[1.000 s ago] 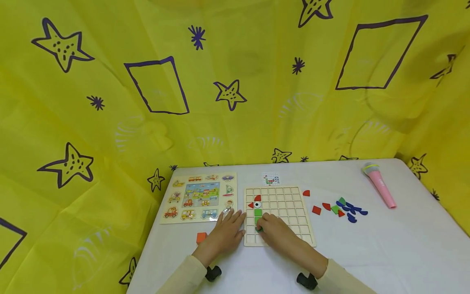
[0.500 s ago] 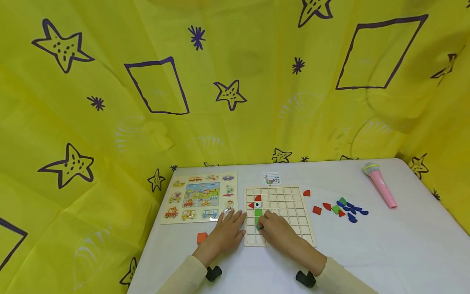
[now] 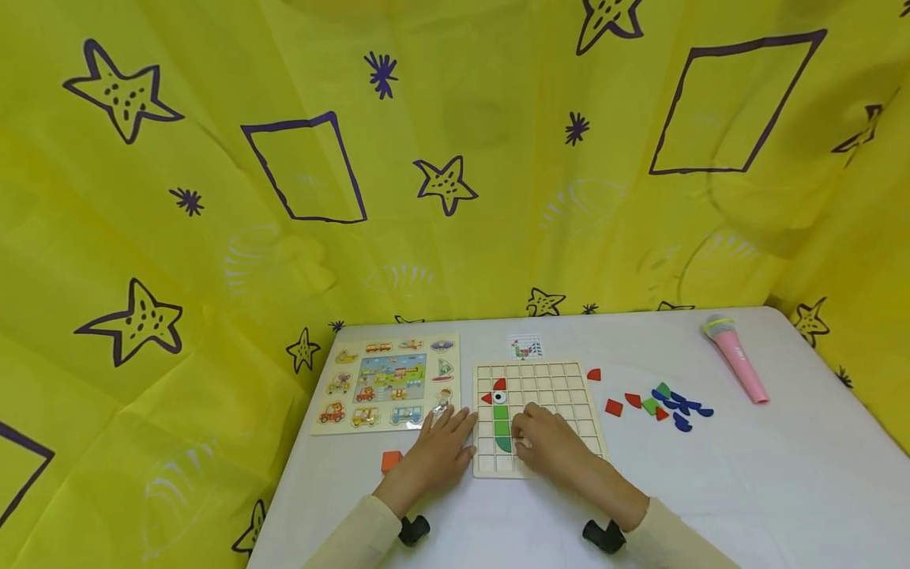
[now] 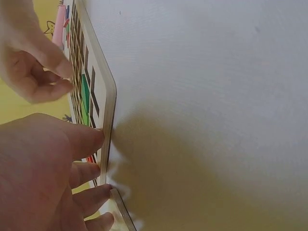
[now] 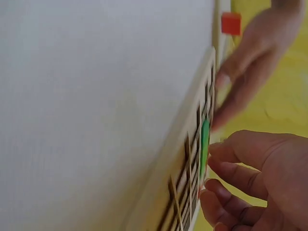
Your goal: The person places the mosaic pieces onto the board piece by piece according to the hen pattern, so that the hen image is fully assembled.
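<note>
A wooden grid board (image 3: 562, 387) lies on the white table, with a column of tiles in its left part. From the top come a red quarter-circle (image 3: 501, 385), an eye tile (image 3: 499, 397) beside a small red triangle (image 3: 486, 398), and two green squares (image 3: 501, 420). Below them sits a darker green quarter-circle tile (image 3: 504, 444). My right hand (image 3: 553, 440) hovers over the board just right of that tile, fingers loosely curled, nothing between them. My left hand (image 3: 442, 446) lies with fingers extended, its fingertips at the board's left edge, as the left wrist view also shows.
Right of the board lie a red square tile (image 3: 614, 408), several blue pieces (image 3: 682, 423) and some red and green ones. A pink microphone (image 3: 741, 363) lies farther right. A picture card (image 3: 525, 346) is behind the board; a vehicle puzzle (image 3: 348, 427) and red block (image 3: 391, 461) are left.
My right hand has let go of the green quarter-circle tile and shifted a little to the right, uncovering it in the grid. My left hand has stayed put.
</note>
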Motion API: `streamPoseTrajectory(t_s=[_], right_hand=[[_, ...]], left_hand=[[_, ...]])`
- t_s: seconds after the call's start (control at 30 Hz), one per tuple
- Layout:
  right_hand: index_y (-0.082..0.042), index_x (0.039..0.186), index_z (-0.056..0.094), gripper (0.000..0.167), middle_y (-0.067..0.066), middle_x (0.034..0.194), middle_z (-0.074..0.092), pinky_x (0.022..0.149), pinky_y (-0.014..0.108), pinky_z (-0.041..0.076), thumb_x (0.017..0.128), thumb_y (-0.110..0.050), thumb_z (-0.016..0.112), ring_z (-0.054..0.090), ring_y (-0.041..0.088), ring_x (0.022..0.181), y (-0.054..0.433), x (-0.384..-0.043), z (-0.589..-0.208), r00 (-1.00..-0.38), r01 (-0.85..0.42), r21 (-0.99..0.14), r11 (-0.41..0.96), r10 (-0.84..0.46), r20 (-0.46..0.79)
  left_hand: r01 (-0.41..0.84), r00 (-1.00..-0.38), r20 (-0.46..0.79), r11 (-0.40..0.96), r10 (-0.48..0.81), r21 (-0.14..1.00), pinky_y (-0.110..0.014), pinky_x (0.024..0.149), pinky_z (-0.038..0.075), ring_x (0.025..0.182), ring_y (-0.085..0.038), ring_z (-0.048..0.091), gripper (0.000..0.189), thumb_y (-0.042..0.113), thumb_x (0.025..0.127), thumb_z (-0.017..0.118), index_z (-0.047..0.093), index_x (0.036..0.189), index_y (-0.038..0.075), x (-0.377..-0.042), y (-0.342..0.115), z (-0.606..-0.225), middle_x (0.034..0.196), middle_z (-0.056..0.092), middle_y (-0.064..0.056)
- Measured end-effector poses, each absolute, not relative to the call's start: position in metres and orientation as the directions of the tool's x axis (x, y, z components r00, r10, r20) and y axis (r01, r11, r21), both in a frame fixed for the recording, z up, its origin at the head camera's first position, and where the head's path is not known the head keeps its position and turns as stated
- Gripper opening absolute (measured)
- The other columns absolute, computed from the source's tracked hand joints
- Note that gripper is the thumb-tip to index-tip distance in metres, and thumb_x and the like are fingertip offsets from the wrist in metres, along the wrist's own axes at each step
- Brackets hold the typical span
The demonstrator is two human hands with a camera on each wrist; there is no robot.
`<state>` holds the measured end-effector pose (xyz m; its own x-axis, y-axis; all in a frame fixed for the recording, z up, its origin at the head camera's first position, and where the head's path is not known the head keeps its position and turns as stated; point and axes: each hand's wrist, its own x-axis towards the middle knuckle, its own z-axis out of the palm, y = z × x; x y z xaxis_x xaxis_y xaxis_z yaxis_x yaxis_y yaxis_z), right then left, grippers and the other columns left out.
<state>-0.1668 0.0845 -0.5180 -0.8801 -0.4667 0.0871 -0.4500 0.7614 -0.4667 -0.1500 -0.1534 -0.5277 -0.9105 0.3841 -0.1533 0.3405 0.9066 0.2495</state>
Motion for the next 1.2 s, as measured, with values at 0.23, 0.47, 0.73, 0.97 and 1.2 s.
streamPoseTrajectory(t_s=[0.23,0.47,0.73,0.97,1.2], right_hand=[[-0.008,0.115,0.073,0.023,0.009,0.113,0.065,0.093,0.051,0.056,0.094,-0.016,0.079,0.061,0.028,0.102,0.138,-0.187,-0.504,-0.956,-0.242,-0.511,0.825,-0.292,-0.02],[0.006,0.129,0.062,0.038,0.034,0.128,0.054,0.093,0.066,0.046,0.096,-0.009,0.071,0.052,0.05,0.112,0.207,-0.203,-0.505,-0.988,-0.117,-0.483,0.868,-0.152,-0.034],[0.012,0.126,0.054,0.046,0.039,0.116,0.053,0.079,0.066,0.04,0.097,-0.019,0.072,0.05,0.057,0.104,0.274,-0.214,-0.514,-0.995,0.014,-0.427,0.904,-0.03,-0.095],[0.01,0.123,0.056,0.038,0.034,0.105,0.057,0.073,0.062,0.041,0.096,-0.013,0.071,0.056,0.055,0.097,0.297,-0.216,-0.517,-0.989,0.006,-0.415,0.91,-0.054,-0.134],[0.006,0.122,0.061,0.042,0.034,0.113,0.058,0.073,0.06,0.038,0.093,-0.02,0.076,0.057,0.054,0.101,0.287,-0.208,-0.519,-0.991,-0.051,-0.438,0.897,-0.1,-0.09]], left_hand=[[0.34,-0.911,-0.149,0.904,0.385,0.26,-0.063,0.129,0.019,0.159,-0.037,0.029,0.059,0.033,0.109,0.057,0.042,0.162,0.014,-0.148,-0.153,-0.523,0.168,0.041,-0.009],[0.327,-0.91,-0.166,0.903,0.381,0.279,-0.062,0.13,0.016,0.16,-0.037,0.027,0.059,0.032,0.109,0.055,0.04,0.164,0.015,-0.147,-0.152,-0.522,0.169,0.039,-0.009],[0.327,-0.911,-0.162,0.903,0.38,0.278,-0.062,0.13,0.017,0.16,-0.036,0.027,0.059,0.032,0.109,0.055,0.04,0.164,0.015,-0.148,-0.152,-0.522,0.169,0.039,-0.008],[0.319,-0.913,-0.164,0.903,0.375,0.287,-0.062,0.13,0.016,0.16,-0.036,0.027,0.059,0.032,0.109,0.055,0.04,0.164,0.016,-0.148,-0.152,-0.523,0.17,0.039,-0.008],[0.315,-0.914,-0.164,0.905,0.37,0.287,-0.062,0.13,0.016,0.161,-0.036,0.026,0.059,0.033,0.109,0.055,0.04,0.164,0.016,-0.148,-0.152,-0.524,0.17,0.038,-0.008]])
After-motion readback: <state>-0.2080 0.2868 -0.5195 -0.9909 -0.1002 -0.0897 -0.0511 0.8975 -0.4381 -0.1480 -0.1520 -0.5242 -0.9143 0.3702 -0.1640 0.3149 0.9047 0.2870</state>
